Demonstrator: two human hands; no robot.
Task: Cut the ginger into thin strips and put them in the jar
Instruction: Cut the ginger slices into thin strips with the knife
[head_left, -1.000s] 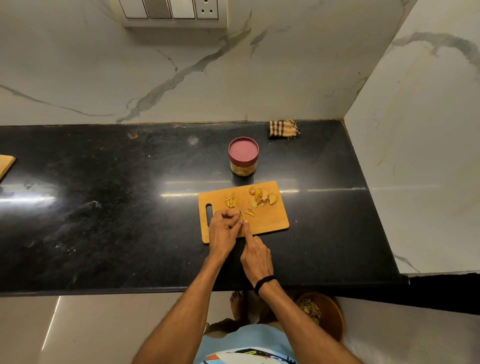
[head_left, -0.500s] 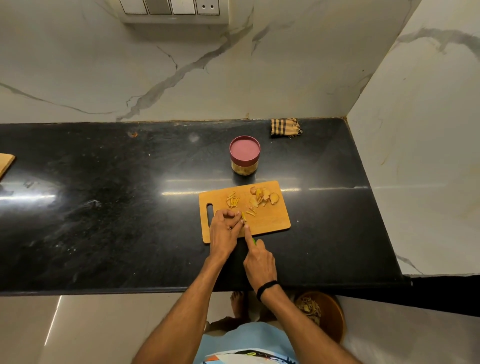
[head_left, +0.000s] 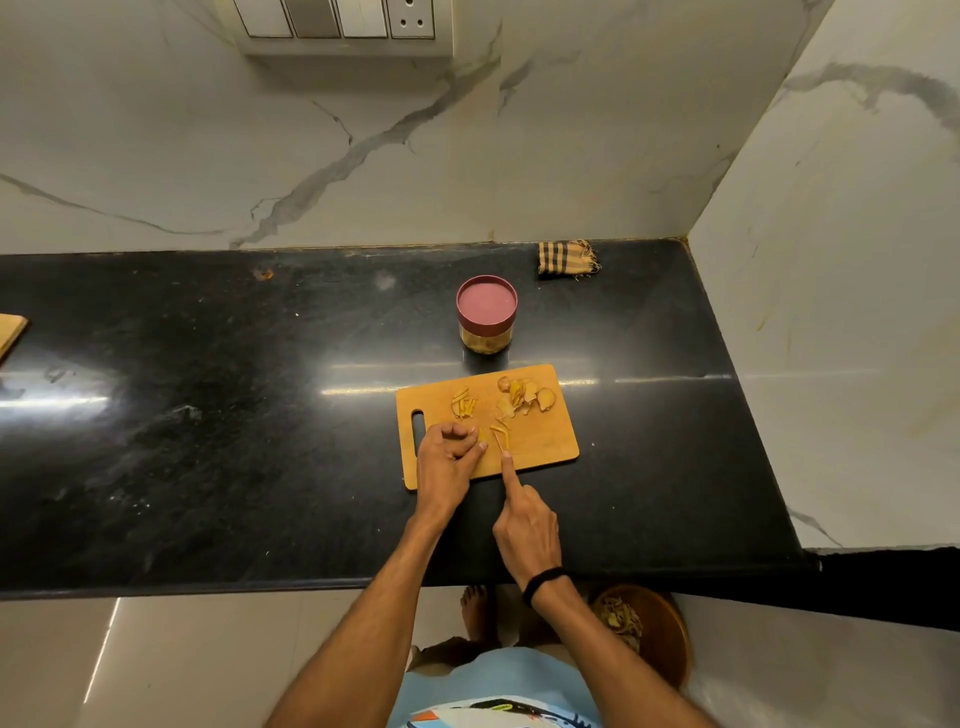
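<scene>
A wooden cutting board (head_left: 545, 441) lies on the black counter. Behind it stands the jar (head_left: 487, 317), its dark red lid on. Thin ginger strips (head_left: 463, 404) lie at the board's back left, flat ginger slices (head_left: 524, 395) at its back right, and a few cut strips (head_left: 501, 430) near the middle. My left hand (head_left: 447, 462) rests on the board's near left with fingers curled, pinching a small ginger piece (head_left: 482, 435). My right hand (head_left: 524, 525) grips a knife (head_left: 500, 442), index finger stretched along its thin blade; the handle is hidden.
A checked cloth (head_left: 566, 257) lies in the counter's back right corner. A second wooden board (head_left: 10, 332) pokes in at the left edge. Below the counter's front edge sits a round wooden bowl (head_left: 660, 639) holding peelings. Marble walls close the back and right.
My right hand has drawn slightly right and toward me, opening a gap from the left hand. A few cut strips now show between them. The left hand stays put.
</scene>
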